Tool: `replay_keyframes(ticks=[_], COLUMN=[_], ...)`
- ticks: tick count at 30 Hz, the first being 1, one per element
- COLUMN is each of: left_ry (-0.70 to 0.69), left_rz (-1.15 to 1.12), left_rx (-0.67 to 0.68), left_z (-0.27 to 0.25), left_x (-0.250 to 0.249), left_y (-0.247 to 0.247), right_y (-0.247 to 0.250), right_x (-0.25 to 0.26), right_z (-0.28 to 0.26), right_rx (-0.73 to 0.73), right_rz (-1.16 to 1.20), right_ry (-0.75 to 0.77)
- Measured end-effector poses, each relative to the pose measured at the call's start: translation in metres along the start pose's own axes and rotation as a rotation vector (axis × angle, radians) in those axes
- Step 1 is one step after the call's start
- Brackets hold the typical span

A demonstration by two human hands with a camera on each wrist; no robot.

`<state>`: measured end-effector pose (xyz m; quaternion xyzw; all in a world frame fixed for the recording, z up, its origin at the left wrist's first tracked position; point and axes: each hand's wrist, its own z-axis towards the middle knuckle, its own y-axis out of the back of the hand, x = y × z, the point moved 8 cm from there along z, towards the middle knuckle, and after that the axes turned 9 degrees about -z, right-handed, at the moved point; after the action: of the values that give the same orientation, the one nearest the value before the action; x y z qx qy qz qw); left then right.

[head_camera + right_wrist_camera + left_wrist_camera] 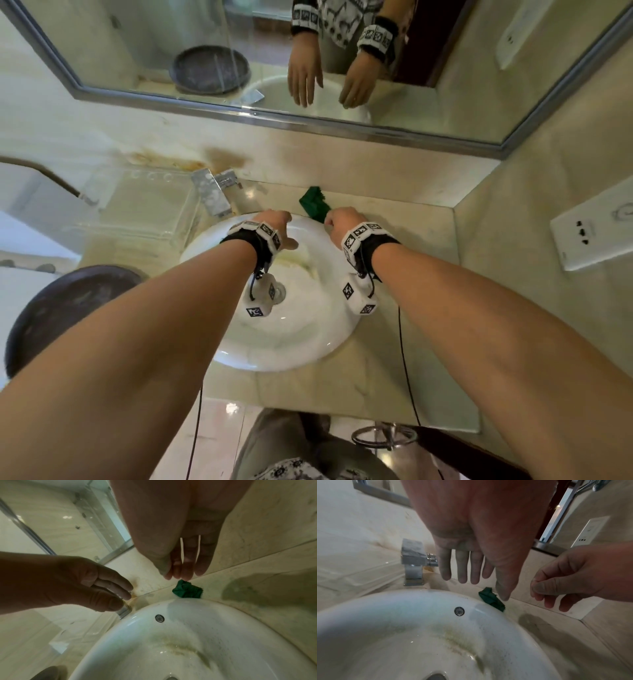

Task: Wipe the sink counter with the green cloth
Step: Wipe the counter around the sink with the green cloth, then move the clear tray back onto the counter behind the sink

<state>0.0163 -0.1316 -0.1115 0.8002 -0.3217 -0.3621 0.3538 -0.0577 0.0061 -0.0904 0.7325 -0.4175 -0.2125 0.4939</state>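
Observation:
The green cloth (313, 204) lies crumpled on the beige marble counter (404, 226), just behind the rim of the white sink (308, 342). My right hand (337, 221) hovers right in front of it, fingers bunched and pointing down, holding nothing. In the right wrist view its fingertips (187, 574) hang just above the cloth (187, 591), and I cannot tell if they touch. My left hand (277, 222) hangs over the sink's far rim, fingers (462, 569) straight and empty, left of the cloth (492, 599).
A square chrome faucet (214, 192) stands behind the sink at the left, next to a clear glass shelf (137, 205). A dark round bowl (68, 308) sits at the near left. A mirror (239, 51) runs along the back wall, and a wall socket (592, 233) is on the right.

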Motion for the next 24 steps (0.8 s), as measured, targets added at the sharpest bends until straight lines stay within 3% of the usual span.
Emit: replay_keyframes(ticks=[5, 12, 24], left_ry=[0.0, 0.035, 0.201], left_rz=[-0.012, -0.018, -0.073], left_rx=[-0.086, -0.193, -0.281], left_z=[-0.053, -0.111, -0.145], left_x=[0.006, 0.041, 0.155], left_y=[0.016, 0.045, 0.103], right_y=[0.008, 0.021, 0.05], right_x=[0.017, 0.077, 0.197], right_z=[-0.04, -0.073, -0.052], right_rx=[-0.05, -0.06, -0.045], right_rz=[-0.011, -0.11, -0.188], right_ry=[0.058, 0.229, 0.364])
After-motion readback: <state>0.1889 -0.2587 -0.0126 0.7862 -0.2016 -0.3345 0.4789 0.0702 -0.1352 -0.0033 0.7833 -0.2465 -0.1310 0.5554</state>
